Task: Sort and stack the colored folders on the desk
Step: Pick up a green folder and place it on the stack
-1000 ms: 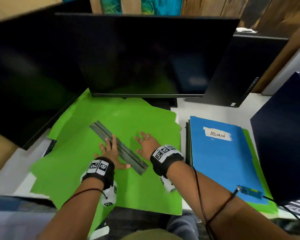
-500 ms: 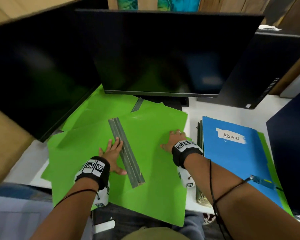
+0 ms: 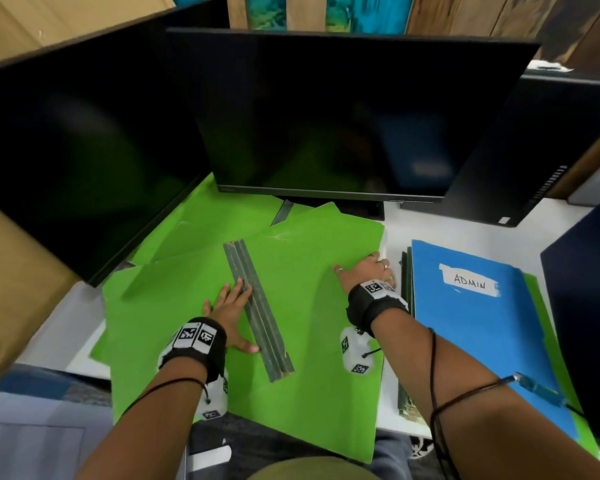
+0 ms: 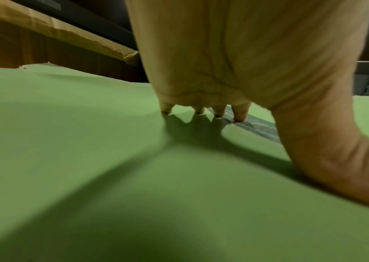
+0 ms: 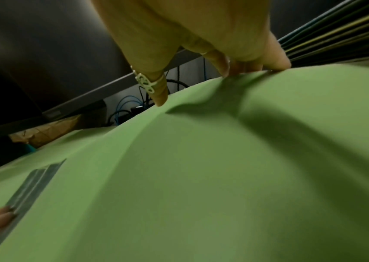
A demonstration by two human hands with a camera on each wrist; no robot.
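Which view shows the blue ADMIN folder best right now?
Head view: the blue folder lies atop the right-hand stack, its ADMIN label readable. The right wrist view catches only the stack's edges; the left wrist view shows none of it.

This is an office. A white worktop (image 3: 395, 233) carries a black centre monitor (image 3: 343, 116) along its far edge. A left monitor (image 3: 84, 150) is angled over the far left corner, and a black computer tower (image 3: 534, 150) stands toward the far right corner. Green folders (image 3: 309, 341) lie spread from the far edge to the near edge. A blue folder (image 3: 465, 341) lies near the right edge, its taped label (image 3: 470, 285) handwritten "ADMIN". Blue network cables (image 5: 123, 108) show beneath the screens, and a brown cardboard box (image 3: 7, 289) stands off the left edge.
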